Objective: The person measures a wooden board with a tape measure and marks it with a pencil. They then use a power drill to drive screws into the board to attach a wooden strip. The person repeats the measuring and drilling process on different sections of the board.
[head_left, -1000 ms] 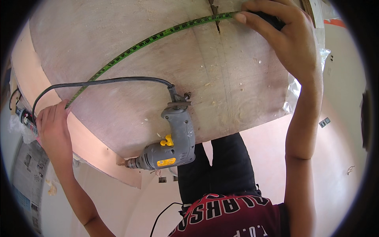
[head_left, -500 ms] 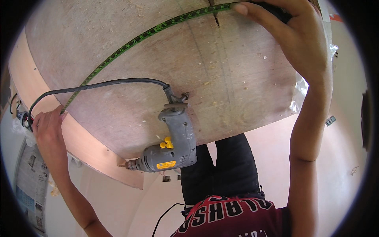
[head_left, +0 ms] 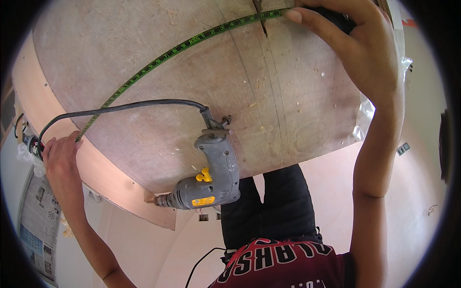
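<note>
A green-and-black tape measure (head_left: 165,58) stretches in an arc across a wooden board (head_left: 312,110). Its near end is pinched by my left hand (head_left: 62,161), closed at the pale wood strip (head_left: 110,168) along the board's left edge. At the far right my right hand (head_left: 365,62) wraps round the dark tape case, thumb on the blade; the palm mostly hides the case. Between the hands a grey corded drill (head_left: 218,168) with a yellow switch lies on its side near the board's front edge. Its black cord (head_left: 144,102) loops left, crossing the tape.
A dark slot (head_left: 260,21) and pencil lines run across the board, with wood shavings scattered about. Clear plastic (head_left: 365,117) hangs at the right edge. Newspaper (head_left: 39,206) lies at the lower left. My dark-trousered legs (head_left: 266,206) are below the front edge.
The board, drill and tape sit slightly lower in the picture. Both hands keep their hold on the tape, which stays stretched out.
</note>
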Demonstrator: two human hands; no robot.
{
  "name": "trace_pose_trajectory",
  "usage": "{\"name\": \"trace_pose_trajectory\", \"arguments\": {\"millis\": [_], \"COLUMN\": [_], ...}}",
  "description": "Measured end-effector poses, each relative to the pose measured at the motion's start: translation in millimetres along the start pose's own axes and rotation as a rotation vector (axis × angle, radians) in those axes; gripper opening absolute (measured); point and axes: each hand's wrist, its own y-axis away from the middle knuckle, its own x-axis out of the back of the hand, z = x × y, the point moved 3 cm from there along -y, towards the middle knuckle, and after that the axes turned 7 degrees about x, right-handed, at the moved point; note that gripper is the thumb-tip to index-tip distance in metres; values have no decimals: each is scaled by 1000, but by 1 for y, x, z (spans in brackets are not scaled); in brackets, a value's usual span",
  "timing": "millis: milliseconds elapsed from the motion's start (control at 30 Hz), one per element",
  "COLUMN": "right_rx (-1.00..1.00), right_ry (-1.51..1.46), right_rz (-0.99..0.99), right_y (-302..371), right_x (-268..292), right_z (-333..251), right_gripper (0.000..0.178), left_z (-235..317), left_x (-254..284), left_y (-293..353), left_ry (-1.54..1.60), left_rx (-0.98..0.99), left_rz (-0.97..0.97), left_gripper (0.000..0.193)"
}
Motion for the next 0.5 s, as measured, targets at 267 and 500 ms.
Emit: {"name": "trace_pose_trajectory", "arguments": {"millis": [267, 500], "right_rx": [28, -25], "right_ry": [70, -62], "right_rz": [-3, -30], "right_y": [-2, -3], "right_x": [0, 3], "right_z": [-3, -2], "right_gripper": [18, 18], "left_z": [0, 1], "left_x": [1, 3], "left_y": [1, 4], "left_ry": [-9, -41], "left_rx": [30, 3], "left_rz": [-34, 36], "left_gripper": [21, 21]}}
